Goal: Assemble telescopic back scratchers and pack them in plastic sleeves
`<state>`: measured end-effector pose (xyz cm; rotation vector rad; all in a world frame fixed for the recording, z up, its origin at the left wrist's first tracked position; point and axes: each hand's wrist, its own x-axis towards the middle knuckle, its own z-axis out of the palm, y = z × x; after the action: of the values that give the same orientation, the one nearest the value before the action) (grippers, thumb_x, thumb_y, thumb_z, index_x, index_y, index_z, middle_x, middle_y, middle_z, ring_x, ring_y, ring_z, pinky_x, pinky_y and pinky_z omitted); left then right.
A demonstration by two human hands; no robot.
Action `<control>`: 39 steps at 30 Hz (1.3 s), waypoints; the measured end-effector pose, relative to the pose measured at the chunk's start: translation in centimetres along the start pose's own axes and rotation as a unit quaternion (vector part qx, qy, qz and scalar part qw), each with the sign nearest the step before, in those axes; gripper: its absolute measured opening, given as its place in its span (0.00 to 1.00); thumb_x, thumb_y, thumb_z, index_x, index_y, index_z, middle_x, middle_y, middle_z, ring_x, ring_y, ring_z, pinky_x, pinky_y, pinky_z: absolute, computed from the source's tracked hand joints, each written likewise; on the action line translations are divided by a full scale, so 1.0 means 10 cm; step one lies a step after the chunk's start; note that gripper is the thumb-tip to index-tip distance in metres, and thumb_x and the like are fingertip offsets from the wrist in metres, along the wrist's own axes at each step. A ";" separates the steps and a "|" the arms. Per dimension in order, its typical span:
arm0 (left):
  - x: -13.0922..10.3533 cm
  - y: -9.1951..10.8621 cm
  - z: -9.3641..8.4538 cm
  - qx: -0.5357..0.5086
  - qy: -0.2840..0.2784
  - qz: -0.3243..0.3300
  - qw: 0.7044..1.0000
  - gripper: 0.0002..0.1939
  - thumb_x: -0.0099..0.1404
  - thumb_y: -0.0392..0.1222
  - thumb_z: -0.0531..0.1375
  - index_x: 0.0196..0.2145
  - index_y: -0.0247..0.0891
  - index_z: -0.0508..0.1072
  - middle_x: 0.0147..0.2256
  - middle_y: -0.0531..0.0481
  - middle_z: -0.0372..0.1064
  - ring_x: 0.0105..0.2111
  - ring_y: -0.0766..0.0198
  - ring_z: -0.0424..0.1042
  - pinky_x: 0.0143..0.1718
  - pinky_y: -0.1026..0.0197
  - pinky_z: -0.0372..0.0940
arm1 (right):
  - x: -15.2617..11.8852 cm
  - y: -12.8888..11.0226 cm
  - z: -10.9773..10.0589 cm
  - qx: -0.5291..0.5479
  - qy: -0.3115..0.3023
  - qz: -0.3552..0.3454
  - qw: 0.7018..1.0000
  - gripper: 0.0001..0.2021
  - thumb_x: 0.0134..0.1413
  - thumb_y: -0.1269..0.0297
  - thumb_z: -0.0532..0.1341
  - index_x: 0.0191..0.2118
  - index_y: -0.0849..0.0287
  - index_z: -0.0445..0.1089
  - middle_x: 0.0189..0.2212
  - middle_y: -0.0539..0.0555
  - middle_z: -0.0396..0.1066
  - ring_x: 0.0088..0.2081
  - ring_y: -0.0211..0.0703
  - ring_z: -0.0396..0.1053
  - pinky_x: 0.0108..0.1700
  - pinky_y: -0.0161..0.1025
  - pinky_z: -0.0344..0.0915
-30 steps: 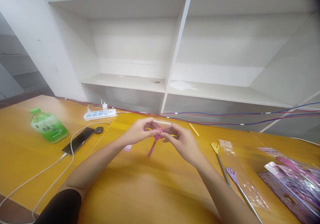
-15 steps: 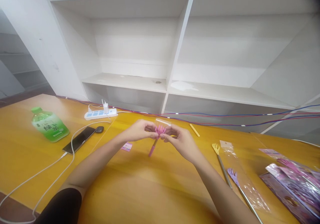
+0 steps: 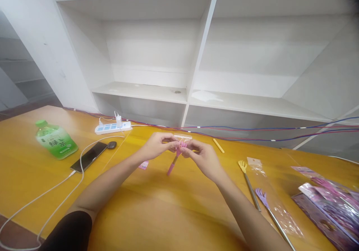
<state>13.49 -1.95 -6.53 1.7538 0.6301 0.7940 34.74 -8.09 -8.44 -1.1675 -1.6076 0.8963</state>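
Note:
Between both hands is a pink back scratcher (image 3: pixel 171 168), its claw head up at my fingers and its pink grip pointing down toward me. My left hand (image 3: pixel 158 145) pinches the claw from the left, thumb across its prongs. From the right, my right hand (image 3: pixel 202 157) closes thumb and fingers on the same head. A strip of clear plastic (image 3: pixel 183 137) shows just behind the fingers. Below my left wrist, a small pink printed card (image 3: pixel 144 165) lies partly covered. To the right lie a yellow back scratcher (image 3: pixel 248 183) and a purple back scratcher (image 3: pixel 270 211).
Clear plastic sleeves (image 3: pixel 276 202) and a box of packaged scratchers (image 3: pixel 331 213) lie at right. A yellow stick (image 3: pixel 218 145) is near the back. At left are a green bottle (image 3: pixel 57 141), a phone (image 3: pixel 89 157) on a white cable and a power strip (image 3: pixel 112 127). White shelves (image 3: pixel 140 90) stand behind.
My left thumb and fingers have shifted slightly right and up over the claw, covering more of its prongs. The right hand stays nearly in place.

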 end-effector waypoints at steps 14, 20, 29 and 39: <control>0.05 -0.10 -0.16 0.097 -0.035 -0.030 0.994 0.14 0.64 0.50 0.69 0.38 0.36 0.83 0.34 0.48 0.80 0.37 0.60 0.79 0.43 0.61 0.72 | 0.07 0.16 0.00 -0.079 -0.044 0.018 0.996 0.18 0.59 0.47 0.66 0.39 0.59 0.80 0.36 0.55 0.78 0.38 0.45 0.75 0.41 0.37 0.68; 0.06 -0.11 -0.20 0.190 -0.077 -0.023 0.979 0.11 0.65 0.49 0.68 0.36 0.38 0.83 0.33 0.51 0.80 0.37 0.61 0.78 0.40 0.64 0.67 | 0.10 0.27 0.01 -0.110 -0.084 0.028 0.990 0.17 0.59 0.48 0.67 0.39 0.59 0.80 0.33 0.54 0.77 0.35 0.44 0.74 0.41 0.37 0.67; 0.05 -0.17 -0.17 0.271 -0.142 0.001 0.952 0.08 0.67 0.46 0.67 0.38 0.41 0.85 0.36 0.53 0.83 0.36 0.64 0.79 0.38 0.66 0.64 | 0.03 0.09 -0.09 -0.115 -0.072 -0.015 0.991 0.16 0.61 0.48 0.67 0.39 0.58 0.78 0.36 0.54 0.78 0.38 0.44 0.74 0.40 0.36 0.65; 0.06 -0.47 -0.18 0.274 -0.240 -0.013 0.931 0.02 0.61 0.43 0.71 0.32 0.45 0.86 0.30 0.51 0.80 0.26 0.64 0.73 0.31 0.63 0.62 | 0.03 0.17 0.06 -0.160 -0.144 0.001 0.977 0.11 0.59 0.53 0.68 0.36 0.56 0.82 0.35 0.54 0.79 0.37 0.47 0.75 0.40 0.37 0.67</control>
<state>12.34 0.94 -10.53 2.3341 0.5663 0.1399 34.62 -7.30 -10.12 -1.3032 -2.0442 0.8579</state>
